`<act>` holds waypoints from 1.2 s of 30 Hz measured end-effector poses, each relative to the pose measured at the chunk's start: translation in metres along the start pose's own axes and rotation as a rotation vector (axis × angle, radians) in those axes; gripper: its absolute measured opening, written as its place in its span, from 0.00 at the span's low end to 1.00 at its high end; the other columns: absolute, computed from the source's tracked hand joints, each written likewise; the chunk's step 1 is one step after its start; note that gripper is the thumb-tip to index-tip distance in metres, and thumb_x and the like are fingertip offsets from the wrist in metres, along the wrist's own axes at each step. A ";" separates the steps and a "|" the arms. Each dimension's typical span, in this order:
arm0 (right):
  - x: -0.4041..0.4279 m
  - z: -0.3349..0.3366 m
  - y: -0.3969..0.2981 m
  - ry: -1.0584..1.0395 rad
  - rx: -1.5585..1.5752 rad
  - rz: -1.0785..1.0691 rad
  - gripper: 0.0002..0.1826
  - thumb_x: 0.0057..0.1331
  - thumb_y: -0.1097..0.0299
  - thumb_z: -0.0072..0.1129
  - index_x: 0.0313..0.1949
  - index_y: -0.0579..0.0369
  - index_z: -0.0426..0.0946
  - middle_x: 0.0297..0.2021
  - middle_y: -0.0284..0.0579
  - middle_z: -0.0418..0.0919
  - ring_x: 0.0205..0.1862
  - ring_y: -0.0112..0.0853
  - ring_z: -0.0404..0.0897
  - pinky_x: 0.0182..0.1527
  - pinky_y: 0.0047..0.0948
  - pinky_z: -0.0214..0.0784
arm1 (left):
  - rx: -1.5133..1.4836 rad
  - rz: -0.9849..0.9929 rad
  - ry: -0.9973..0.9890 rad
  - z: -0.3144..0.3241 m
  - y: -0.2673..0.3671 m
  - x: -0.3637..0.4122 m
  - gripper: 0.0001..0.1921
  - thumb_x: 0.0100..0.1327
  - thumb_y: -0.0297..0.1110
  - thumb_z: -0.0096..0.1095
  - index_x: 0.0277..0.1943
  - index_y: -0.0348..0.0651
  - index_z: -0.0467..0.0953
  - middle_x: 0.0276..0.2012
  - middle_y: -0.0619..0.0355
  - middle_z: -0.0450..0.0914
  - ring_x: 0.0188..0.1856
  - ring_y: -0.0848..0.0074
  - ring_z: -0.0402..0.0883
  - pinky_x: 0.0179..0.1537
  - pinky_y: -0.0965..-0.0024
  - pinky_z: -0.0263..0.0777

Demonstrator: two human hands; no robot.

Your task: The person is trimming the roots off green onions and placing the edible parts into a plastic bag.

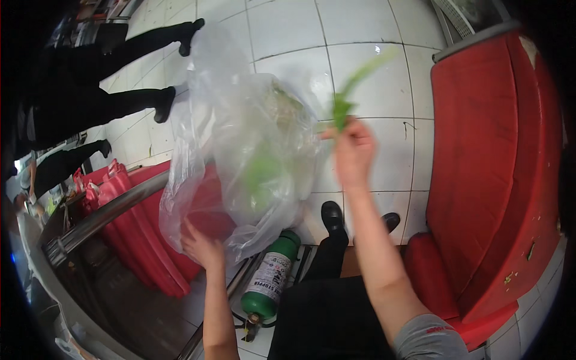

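A large clear plastic bag hangs wide in front of me, with blurred leafy greens and a brownish mass visible through its film. At the bag's near left edge, my left hand holds the film with its fingertips. Right of the bag, my right hand pinches a green leafy stalk between thumb and fingers. The stalk's pale end points up and away, smeared by motion.
A green fire extinguisher lies close by my legs. Red padded seating with leaf scraps lines the right. Left are a metal rail, red plastic items and people in black trousers. White floor tiles spread ahead.
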State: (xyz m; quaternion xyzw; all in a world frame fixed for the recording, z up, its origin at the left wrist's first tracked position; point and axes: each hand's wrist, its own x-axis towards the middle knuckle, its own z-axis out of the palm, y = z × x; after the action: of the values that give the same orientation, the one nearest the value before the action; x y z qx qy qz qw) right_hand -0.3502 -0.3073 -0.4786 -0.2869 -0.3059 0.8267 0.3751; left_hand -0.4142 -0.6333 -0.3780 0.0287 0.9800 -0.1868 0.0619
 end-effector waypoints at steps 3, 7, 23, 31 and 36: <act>-0.060 0.120 0.044 -0.174 -0.171 -0.112 0.12 0.48 0.80 0.63 0.21 0.55 0.66 0.31 0.41 0.73 0.34 0.28 0.73 0.35 0.27 0.65 | 0.058 0.059 0.068 -0.033 -0.027 -0.007 0.50 0.41 0.23 0.62 0.68 0.50 0.41 0.60 0.26 0.45 0.64 0.38 0.42 0.63 0.42 0.37; -0.168 0.126 0.170 -0.942 -0.669 0.084 0.07 0.48 0.72 0.57 0.28 0.57 0.72 0.40 0.50 0.72 0.42 0.43 0.71 0.40 0.40 0.65 | 0.011 0.096 0.096 -0.048 -0.055 -0.009 0.49 0.40 0.20 0.60 0.67 0.46 0.43 0.61 0.26 0.42 0.64 0.35 0.38 0.62 0.40 0.34; -0.112 -0.045 -0.040 -0.012 -1.886 -0.118 0.32 0.52 0.67 0.58 0.57 0.51 0.61 0.49 0.62 0.67 0.51 0.47 0.69 0.50 0.48 0.62 | -0.131 0.757 -0.489 -0.065 -0.006 -0.110 0.41 0.48 0.43 0.61 0.66 0.51 0.51 0.64 0.45 0.52 0.68 0.54 0.45 0.62 0.37 0.27; -0.132 0.030 -0.068 -0.667 -0.102 1.119 0.13 0.58 0.65 0.55 0.42 0.52 0.74 0.30 0.36 0.79 0.25 0.23 0.78 0.26 0.22 0.67 | 0.358 0.367 -0.663 -0.024 -0.243 -0.031 0.32 0.50 0.38 0.63 0.60 0.43 0.63 0.55 0.45 0.69 0.58 0.61 0.66 0.59 0.64 0.57; -0.181 -0.028 -0.214 -0.261 -0.824 0.339 0.12 0.58 0.69 0.52 0.42 0.57 0.73 0.30 0.42 0.78 0.33 0.31 0.78 0.37 0.30 0.70 | 0.446 0.277 -0.536 -0.201 -0.132 -0.070 0.31 0.57 0.48 0.54 0.62 0.47 0.59 0.60 0.54 0.64 0.62 0.59 0.60 0.57 0.50 0.57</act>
State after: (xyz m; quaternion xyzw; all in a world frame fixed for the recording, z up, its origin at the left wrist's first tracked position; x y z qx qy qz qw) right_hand -0.1351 -0.3295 -0.2986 -0.3518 -0.6023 0.7150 0.0478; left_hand -0.3777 -0.6842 -0.1354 0.1240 0.8512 -0.3863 0.3331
